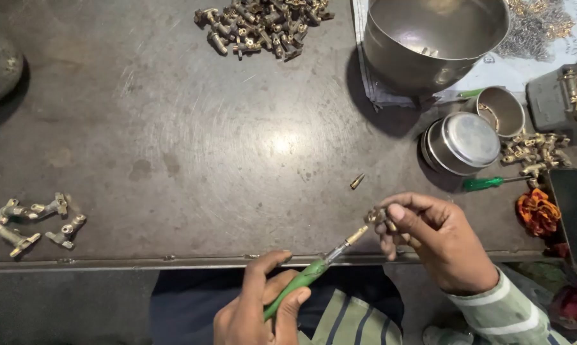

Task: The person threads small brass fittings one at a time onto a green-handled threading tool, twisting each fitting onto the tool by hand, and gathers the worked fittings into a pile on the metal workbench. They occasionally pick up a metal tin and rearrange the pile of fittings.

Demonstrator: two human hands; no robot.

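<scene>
On the scuffed dark metal table (173, 140), the left hand (256, 306) grips a smooth green-handled screwdriver (304, 278) carrying a small brass tip; the right hand (438, 239) pinches what looks like a knobbly brass fitting (376, 216) just beside it.

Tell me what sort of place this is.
Probably a small metal-parts assembly workshop. A worn steel workbench carries heaps of small brass fittings, steel bowls hold more parts, and the left hand works a green-handled screwdriver against a brass fitting in the right hand.
</scene>
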